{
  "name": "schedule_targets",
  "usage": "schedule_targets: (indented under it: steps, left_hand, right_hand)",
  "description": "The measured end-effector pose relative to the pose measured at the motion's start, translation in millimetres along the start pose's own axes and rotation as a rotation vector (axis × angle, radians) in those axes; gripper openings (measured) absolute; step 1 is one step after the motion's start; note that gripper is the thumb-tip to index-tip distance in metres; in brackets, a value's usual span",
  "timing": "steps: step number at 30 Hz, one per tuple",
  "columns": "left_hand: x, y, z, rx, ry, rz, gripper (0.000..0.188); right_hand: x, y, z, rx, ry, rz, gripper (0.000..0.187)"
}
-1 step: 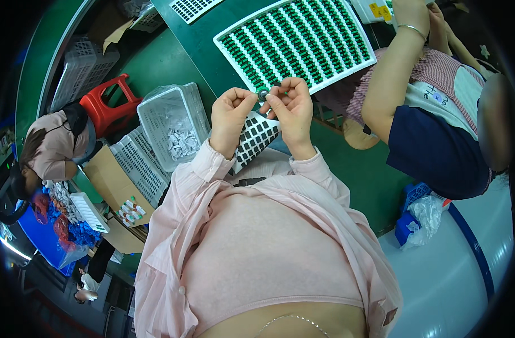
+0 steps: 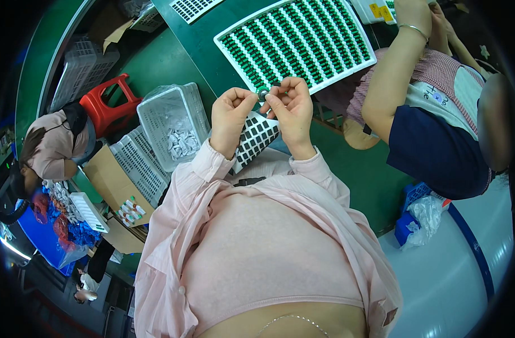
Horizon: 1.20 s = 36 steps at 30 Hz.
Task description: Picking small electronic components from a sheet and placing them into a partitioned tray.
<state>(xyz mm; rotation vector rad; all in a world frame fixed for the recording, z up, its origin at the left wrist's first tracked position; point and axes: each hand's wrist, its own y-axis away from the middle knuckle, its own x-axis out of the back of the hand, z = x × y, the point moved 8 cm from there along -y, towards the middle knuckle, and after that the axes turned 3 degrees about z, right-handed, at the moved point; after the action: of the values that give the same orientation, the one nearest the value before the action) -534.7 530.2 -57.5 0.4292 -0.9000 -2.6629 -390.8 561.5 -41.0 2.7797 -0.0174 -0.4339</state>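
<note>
My left hand (image 2: pixel 230 117) pinches a small round part (image 2: pixel 262 94), dark with a shiny centre, between thumb and fingertips. From the other side my right hand (image 2: pixel 294 115) meets it, thumb and forefinger closed at the part's edge. A small dark bit shows by the right fingertips, too small to name. Just beyond both hands lies a white tray (image 2: pixel 343 77) filled with rows of green and black pieces. Under the hands, a white panel with dark square holes (image 2: pixel 256 137) shows between my wrists.
White crates (image 2: pixel 173 121) stand at the left, one holding plastic-wrapped pieces. Behind them is a red stool (image 2: pixel 110 104), with a seated person (image 2: pixel 55 141) nearby. Another person (image 2: pixel 432 135) works close on the right. A blue bin (image 2: pixel 406 225) with clear plastic is at the lower right.
</note>
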Motion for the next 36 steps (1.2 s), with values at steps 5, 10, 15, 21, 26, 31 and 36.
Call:
schedule_targets:
  steps: [5,10,15,21,26,31,36]
  left_hand:
    - [-0.4,1.1,3.1,-0.025,0.017,0.01,0.009]
    - [-0.5,2.5,6.9,-0.056,0.021,0.024,0.009]
    - [-1.3,5.1,8.2,-0.071,0.009,0.033,0.008]
    - [-2.5,6.9,5.5,-0.112,-0.01,0.035,0.008]
    - [-5.8,5.5,6.2,-0.159,-0.02,0.035,0.009]
    - [1.7,4.4,14.3,-0.246,-0.101,0.113,0.008]
    - [-3.2,18.9,38.9,-0.618,-0.483,0.204,0.004]
  right_hand:
    - [-3.9,0.4,-4.1,0.025,0.054,0.018,0.031]
    - [-5.2,-0.6,-5.0,0.035,0.049,0.016,0.032]
    - [-4.9,1.3,-5.1,0.04,0.077,0.009,0.032]
    - [-4.5,3.8,-6.1,0.072,0.074,0.015,0.032]
    - [-2.7,3.0,-5.6,0.109,0.099,0.036,0.032]
    - [-10.0,-0.7,-5.8,0.136,0.109,0.015,0.036]
    - [1.0,-1.1,-1.7,-0.06,0.162,0.057,0.057]
